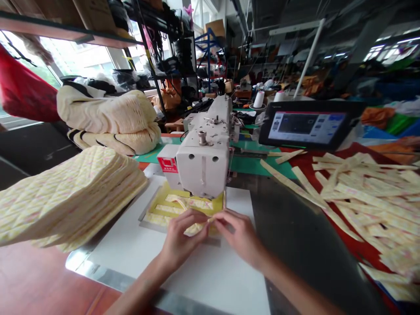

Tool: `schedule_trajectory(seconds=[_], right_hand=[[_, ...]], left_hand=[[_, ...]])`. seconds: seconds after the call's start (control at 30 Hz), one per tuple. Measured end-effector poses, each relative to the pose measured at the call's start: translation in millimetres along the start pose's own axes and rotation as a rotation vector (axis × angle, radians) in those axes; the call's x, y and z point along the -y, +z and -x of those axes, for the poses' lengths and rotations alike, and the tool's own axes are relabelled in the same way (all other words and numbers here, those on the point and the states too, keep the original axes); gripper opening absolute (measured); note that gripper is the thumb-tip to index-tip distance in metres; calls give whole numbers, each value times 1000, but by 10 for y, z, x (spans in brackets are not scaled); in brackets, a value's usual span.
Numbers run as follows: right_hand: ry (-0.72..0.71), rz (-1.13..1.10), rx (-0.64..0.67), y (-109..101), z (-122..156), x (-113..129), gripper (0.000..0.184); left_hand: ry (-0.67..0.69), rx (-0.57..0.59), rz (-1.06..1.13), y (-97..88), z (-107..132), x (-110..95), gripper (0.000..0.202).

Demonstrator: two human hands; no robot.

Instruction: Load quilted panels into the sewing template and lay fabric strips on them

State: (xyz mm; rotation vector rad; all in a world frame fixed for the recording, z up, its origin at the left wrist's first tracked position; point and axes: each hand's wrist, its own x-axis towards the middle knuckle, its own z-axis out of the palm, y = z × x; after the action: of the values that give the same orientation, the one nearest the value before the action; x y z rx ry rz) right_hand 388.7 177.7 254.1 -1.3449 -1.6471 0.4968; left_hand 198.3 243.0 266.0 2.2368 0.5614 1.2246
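Both of my hands meet in front of the white sewing machine (203, 162). My left hand (183, 234) pinches a pale yellow fabric strip (196, 228) between thumb and fingertips. Close beside it, my right hand (236, 229) pinches the same strip at its end. Under the machine head lies a yellow slotted template (160, 199) on a white plate (138, 253). Fabric strips show in the template's slots, and one piece curls up near the needle area. My fingers partly hide the template's near right corner.
A thick stack of quilted yellow pieces (75, 192) stands at left, with bundled cream fabric (108, 113) behind it. Many loose strips (367, 192) are heaped at right on red cloth. A control screen (308, 124) and thread cones (259, 99) stand behind.
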Motion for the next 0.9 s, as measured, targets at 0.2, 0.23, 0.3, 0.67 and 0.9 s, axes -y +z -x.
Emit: schedule_trajectory(seconds=[0.2,0.23,0.3,0.67,0.9], right_hand=[[163,6,146,-266,-60,-305,16],[188,7,122,-291,-63,-365,17],[234,1,65,-315,-66,-448,19],[250,-37,-65,-255,-68,-448,24],[290,-28,-42,-247,-78,-457,22]], left_hand=[[540,346,-344,51,-117,34,20],[590,397,-397,48,-143,51,19],[652,413,-479,28,-189,103,17],[680,335,-821,47,-296,389,19],[695,396,-798,81,-382,402,22]])
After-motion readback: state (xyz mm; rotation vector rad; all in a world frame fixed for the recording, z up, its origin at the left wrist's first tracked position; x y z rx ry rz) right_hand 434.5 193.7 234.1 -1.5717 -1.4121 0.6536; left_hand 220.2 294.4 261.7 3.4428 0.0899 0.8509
